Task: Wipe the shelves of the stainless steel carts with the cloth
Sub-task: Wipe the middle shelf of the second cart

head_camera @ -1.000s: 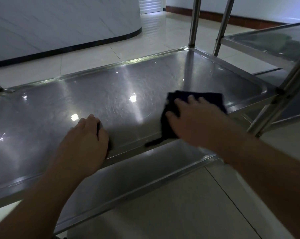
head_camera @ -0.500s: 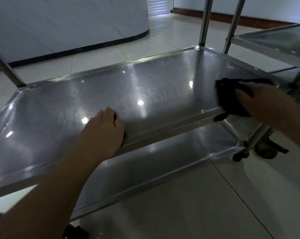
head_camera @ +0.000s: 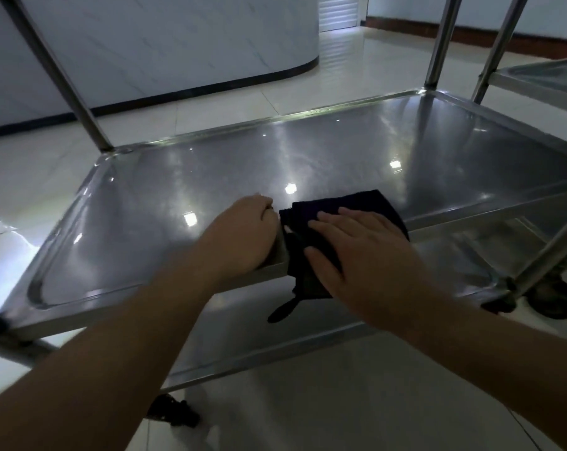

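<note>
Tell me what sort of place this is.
Probably a commercial or institutional service area, such as a canteen or clinic. Signs: a wheeled stainless steel cart, a second cart beside it, glossy floor tiles, and a curved marble-look counter.

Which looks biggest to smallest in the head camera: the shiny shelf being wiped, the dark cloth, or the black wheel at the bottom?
1. The shelf, by far the largest.
2. The dark cloth, partly hidden under the right hand.
3. The black wheel, smallest, though partly hidden by the frame.
</note>
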